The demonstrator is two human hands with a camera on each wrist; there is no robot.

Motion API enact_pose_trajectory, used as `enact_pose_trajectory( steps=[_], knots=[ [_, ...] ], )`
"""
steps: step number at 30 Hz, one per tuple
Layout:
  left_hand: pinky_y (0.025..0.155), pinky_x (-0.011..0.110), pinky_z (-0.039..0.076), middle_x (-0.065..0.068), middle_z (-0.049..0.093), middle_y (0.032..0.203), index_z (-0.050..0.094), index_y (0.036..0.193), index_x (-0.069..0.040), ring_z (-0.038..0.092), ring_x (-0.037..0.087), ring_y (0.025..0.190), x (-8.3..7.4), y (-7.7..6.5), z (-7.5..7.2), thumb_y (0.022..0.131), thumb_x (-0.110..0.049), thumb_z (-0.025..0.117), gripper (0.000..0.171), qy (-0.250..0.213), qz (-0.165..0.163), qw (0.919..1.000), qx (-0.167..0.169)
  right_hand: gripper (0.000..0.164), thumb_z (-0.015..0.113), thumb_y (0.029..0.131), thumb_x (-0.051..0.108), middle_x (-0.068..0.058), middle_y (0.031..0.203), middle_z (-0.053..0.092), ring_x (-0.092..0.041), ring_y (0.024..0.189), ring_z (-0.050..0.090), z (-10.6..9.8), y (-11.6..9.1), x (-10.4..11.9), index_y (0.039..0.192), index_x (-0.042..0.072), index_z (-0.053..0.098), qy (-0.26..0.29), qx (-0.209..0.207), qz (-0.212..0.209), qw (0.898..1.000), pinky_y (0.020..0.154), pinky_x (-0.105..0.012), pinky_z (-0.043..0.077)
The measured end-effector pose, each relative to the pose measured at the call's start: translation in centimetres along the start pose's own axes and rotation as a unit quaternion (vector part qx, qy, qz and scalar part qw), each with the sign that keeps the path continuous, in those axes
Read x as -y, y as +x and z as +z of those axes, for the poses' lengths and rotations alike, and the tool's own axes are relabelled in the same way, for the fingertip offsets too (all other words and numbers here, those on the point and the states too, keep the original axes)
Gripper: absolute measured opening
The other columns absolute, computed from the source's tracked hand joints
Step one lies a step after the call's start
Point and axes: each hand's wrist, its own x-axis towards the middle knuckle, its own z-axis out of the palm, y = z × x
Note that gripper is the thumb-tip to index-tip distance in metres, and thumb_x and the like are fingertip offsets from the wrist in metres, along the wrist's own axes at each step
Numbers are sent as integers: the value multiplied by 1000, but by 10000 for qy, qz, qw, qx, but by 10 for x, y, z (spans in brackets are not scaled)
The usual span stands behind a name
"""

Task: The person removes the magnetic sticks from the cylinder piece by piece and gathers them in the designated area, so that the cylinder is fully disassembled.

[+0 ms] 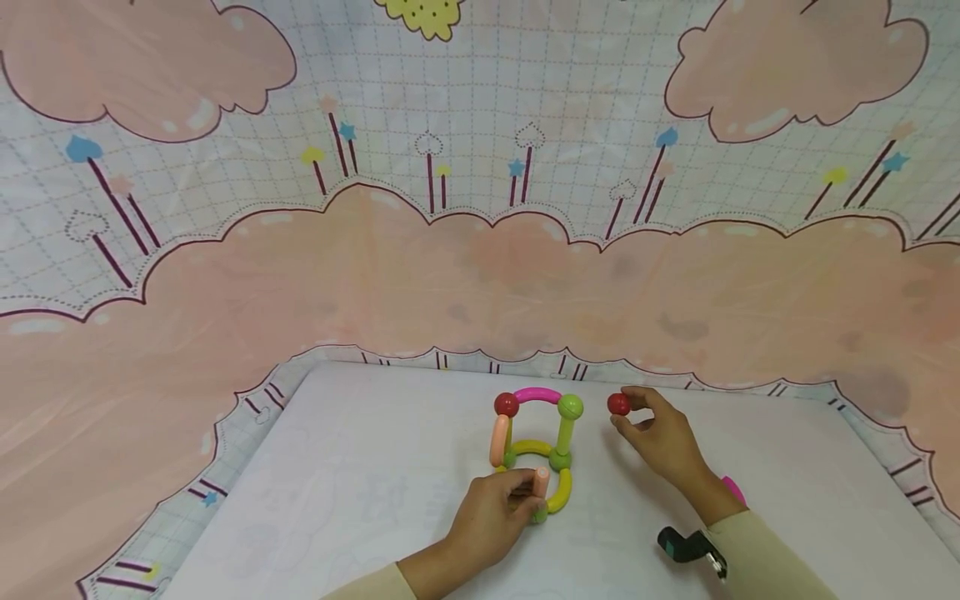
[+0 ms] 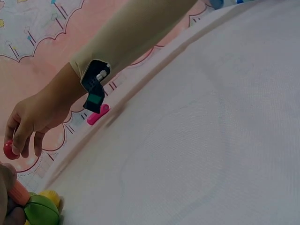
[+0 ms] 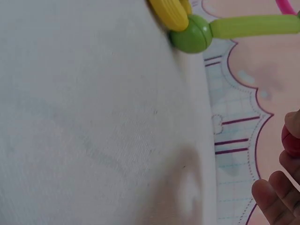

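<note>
Left hand (image 1: 487, 518) has its grip pinched on an upright peach rod (image 1: 542, 482) at the near green ball (image 2: 42, 209) of the ball-and-stick frame (image 1: 566, 437) on the white bench (image 1: 337, 467), right hand (image 1: 663, 435) grip closed thumb-to-fingertips on a red ball (image 1: 618, 404) held up right of the frame.

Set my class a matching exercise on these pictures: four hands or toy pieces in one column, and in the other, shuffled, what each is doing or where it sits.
Column one
1. Left hand
2. Right hand
3. Top magenta rod
4. Upright green rod

Column two
A. Pinches a loose red ball
B. Stands between two green balls
C. Grips a peach rod
D. Bridges a red corner ball and a green ball

Right pairs: 1-C; 2-A; 3-D; 4-B
</note>
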Motion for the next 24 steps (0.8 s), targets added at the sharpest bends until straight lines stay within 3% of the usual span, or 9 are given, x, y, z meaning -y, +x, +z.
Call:
enact_pose_trajectory(
  steps=[11,18,24],
  knots=[
    [80,15,54,-3,75,105,74,117,-4,68,2,98,1,0,0,90,-6,78,27,-68,18,10000,10,49,78,93,25,-20,122,67,-26,83,67,6,13,-19,134,6,59,-110,212,390,9990,70,-34,57],
    [80,17,55,-3,75,104,74,117,-6,68,3,96,0,-1,-1,90,-7,79,27,-184,-22,9998,-6,47,77,93,23,-18,118,68,-36,108,61,10,16,-26,132,1,61,-218,209,382,9988,84,-48,56],
    [80,16,55,-2,75,106,74,117,-5,68,3,98,0,0,-1,91,-7,78,27,-110,-15,9999,41,46,75,94,21,-20,120,67,-40,114,57,13,22,-31,132,0,60,-337,289,518,9977,92,-56,51]
  ],
)
